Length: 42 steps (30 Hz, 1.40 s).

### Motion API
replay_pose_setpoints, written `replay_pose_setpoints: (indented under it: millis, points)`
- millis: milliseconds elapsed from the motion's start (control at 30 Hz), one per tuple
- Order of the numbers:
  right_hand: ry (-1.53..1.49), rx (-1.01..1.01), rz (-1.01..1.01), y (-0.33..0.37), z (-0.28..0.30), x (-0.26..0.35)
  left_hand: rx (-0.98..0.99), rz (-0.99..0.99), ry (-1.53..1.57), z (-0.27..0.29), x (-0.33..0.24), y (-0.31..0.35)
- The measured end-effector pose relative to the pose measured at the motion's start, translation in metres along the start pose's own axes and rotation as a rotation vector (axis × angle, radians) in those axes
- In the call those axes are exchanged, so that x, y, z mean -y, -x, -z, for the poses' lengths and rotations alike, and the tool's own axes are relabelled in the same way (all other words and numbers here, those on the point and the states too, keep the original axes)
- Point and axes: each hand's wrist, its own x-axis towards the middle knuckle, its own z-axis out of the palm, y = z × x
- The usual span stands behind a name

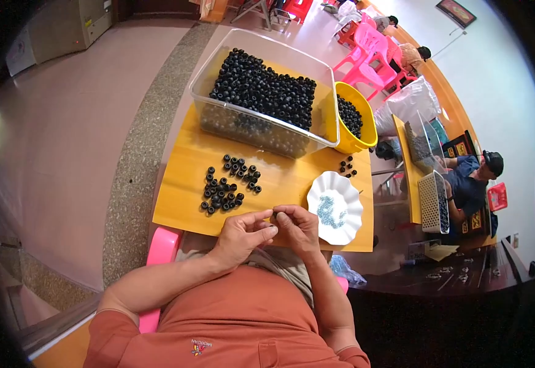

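Note:
Near the table's front edge, my hands meet at the fingertips. My right hand (pixel 299 229) pinches a small round black piece (pixel 273 217), mostly covered by the fingers. My left hand (pixel 243 237) is beside it, thumb and forefinger drawn together; whatever is between them is too small to make out. Just right of my right hand stands a white scalloped dish (pixel 347 211) with tiny pale-blue pieces (pixel 327 212) in it. Beyond my left hand, a loose group of black ring-shaped pieces (pixel 220 193) lies on the yellow wooden table (pixel 178 199).
A clear plastic bin (pixel 261 136) full of black pieces stands at the table's far side, beside a yellow tub (pixel 365 138) of them. Several more lie behind the dish. At right, a co-worker (pixel 467 184) sits by a white basket (pixel 428 202). Pink chairs (pixel 369 52) stand farther back.

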Motion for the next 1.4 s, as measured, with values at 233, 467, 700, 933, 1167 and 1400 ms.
replay_pose_setpoints:
  millis: [233, 467, 700, 933, 1167, 1400]
  points:
    - [-0.014, 0.013, -0.033, -0.0007, 0.0008, 0.001, -0.015, 0.009, -0.02, -0.0008, -0.0011, 0.0003]
    - [-0.049, 0.027, -0.016, -0.0002, 0.0012, 0.0044, -0.014, 0.012, -0.017, 0.0005, 0.0009, -0.0004]
    - [-0.097, 0.067, -0.048, -0.0017, 0.0067, 0.004, 0.004, 0.003, -0.039, 0.0003, 0.0017, -0.0009]
    - [-0.011, 0.118, 0.018, -0.0025, 0.0054, 0.0076, 0.0, -0.011, -0.07, 0.0004, 0.0022, -0.0006]
    - [0.088, 0.036, 0.03, -0.0012, 0.0043, 0.0036, 0.0, -0.005, -0.064, 0.0003, 0.0028, -0.0002]
    - [-0.037, 0.103, -0.01, -0.0022, 0.0074, 0.0052, 0.004, 0.005, -0.055, -0.0003, 0.0013, -0.0003]
